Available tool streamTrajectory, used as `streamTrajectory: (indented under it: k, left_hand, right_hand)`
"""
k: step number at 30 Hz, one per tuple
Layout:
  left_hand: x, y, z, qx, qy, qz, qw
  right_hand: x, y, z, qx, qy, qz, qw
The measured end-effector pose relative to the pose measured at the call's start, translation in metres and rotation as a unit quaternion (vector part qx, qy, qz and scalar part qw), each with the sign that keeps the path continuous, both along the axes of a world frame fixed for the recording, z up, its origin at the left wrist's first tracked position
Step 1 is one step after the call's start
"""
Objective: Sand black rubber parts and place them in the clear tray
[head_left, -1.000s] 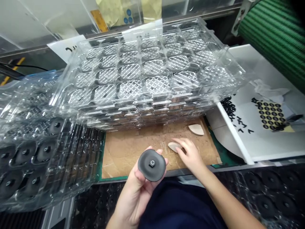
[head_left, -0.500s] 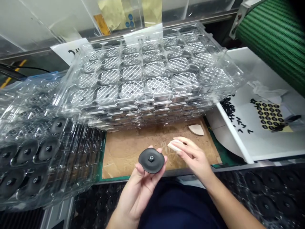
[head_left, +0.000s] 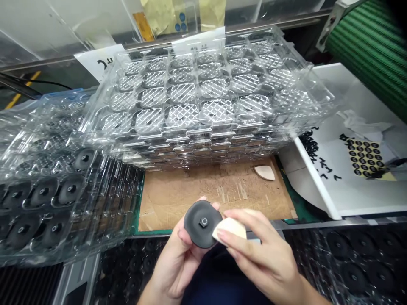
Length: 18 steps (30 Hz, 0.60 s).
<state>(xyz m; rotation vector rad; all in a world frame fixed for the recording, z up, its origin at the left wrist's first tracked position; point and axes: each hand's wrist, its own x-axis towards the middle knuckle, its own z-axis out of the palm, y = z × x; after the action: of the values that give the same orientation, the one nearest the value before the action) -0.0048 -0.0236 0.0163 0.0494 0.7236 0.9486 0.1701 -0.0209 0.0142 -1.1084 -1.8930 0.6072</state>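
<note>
Disc (head_left: 192,222) is gripped by left hand (head_left: 179,267), pad (head_left: 234,228) is pinched by right hand (head_left: 267,256) at its rim, work apparently unfinished, while other discs (head_left: 40,195) are already seated in trays (head_left: 108,203).

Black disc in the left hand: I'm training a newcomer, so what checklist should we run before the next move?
1. Black disc held in left hand: ok.
2. Central nut uncovered: ok.
3. White wedge held in right hand: ok.
4. White wedge touching the disc: cannot tell; it overlaps the rim in view.
5. Second wedge lying apart from both hands: ok.
6. Disc's underside clean: cannot tell; hidden.
</note>
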Motion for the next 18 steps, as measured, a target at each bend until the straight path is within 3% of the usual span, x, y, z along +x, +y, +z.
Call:
streamTrajectory:
  k: [5, 9, 14, 18]
  left_hand:
    - [0.000, 0.001, 0.005, 0.002, 0.009, -0.013, 1.000]
    - [-0.005, 0.001, 0.010, -0.007, -0.002, -0.033, 0.999]
    - [-0.006, 0.002, 0.012, -0.018, -0.010, -0.082, 0.996]
    - [-0.011, -0.002, 0.010, -0.028, 0.019, -0.061, 0.998]
  right_hand:
    - [0.003, 0.005, 0.004, -0.003, 0.014, -0.005, 1.000]
    - [0.008, 0.009, 0.011, -0.029, 0.006, 0.046, 0.998]
    - [0.008, 0.024, 0.013, 0.000, 0.003, 0.080, 0.997]
    - [0.007, 0.022, 0.014, -0.027, 0.000, 0.118, 0.993]
